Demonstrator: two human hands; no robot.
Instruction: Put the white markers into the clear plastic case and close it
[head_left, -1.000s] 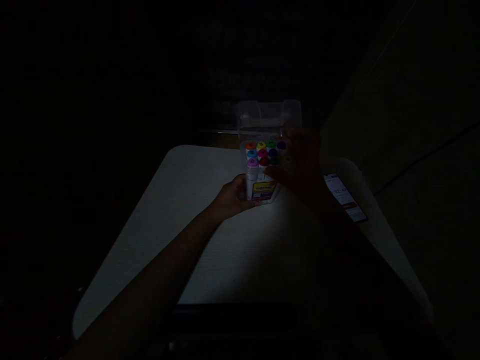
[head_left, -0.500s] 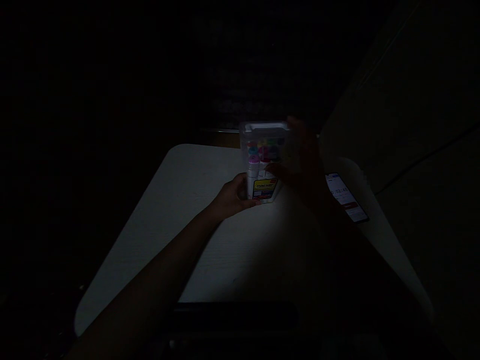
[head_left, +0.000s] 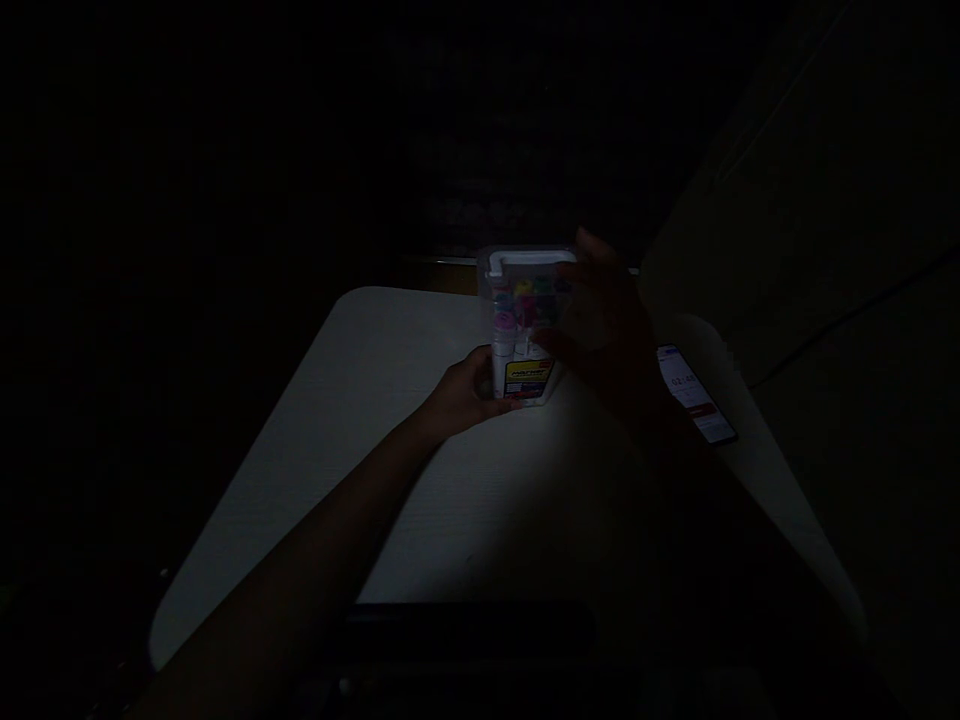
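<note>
While the left hand (head_left: 463,392) grips the marker case (head_left: 525,378) standing on the white table (head_left: 337,450), the right hand (head_left: 609,325), fingers loosely spread against it, has swung the clear lid (head_left: 529,262) down over the coloured caps (head_left: 517,308).

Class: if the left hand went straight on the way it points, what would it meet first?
The marker box; the left hand seems to grip its lower side, so nothing lies between.
</note>
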